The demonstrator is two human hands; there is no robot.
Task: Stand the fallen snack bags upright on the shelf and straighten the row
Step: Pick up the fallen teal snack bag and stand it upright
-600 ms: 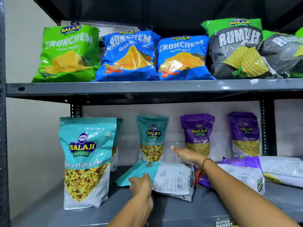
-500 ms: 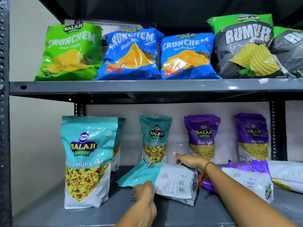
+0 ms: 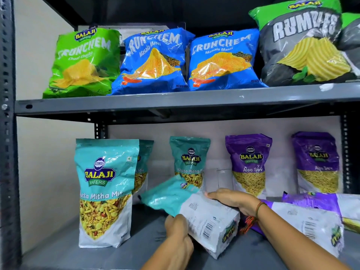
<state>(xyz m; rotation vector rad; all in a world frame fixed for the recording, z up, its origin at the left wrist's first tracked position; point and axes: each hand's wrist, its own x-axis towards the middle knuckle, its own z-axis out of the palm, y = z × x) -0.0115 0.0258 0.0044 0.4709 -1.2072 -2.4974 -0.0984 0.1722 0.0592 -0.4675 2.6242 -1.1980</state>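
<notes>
A teal and white snack bag [image 3: 196, 213] lies tilted on the lower shelf [image 3: 58, 252], back side up with its barcode showing. My left hand [image 3: 178, 233] grips its near edge from below. My right hand [image 3: 233, 201] is closed over its far upper edge. To the right, two purple bags [image 3: 303, 217] lie flat on the shelf, one partly over the other. An upright teal Khatta Mitha Mix bag [image 3: 103, 191] stands at the front left. At the back stand another teal bag [image 3: 190, 162] and two purple Aloo Sev bags [image 3: 248, 164].
The upper shelf [image 3: 175, 102] holds a green Crunchem bag [image 3: 81, 63], two blue Crunchem bags [image 3: 152, 61] and grey Rumbles bags [image 3: 305, 45]. A slotted metal upright [image 3: 7, 133] runs down the left edge. A second teal bag [image 3: 143, 164] stands behind the front-left one.
Both hands closed on the fallen teal bag; my right hand came down onto its far edge, my left took the near edge. The bag's top has lifted and tilted. The camera moved closer.
</notes>
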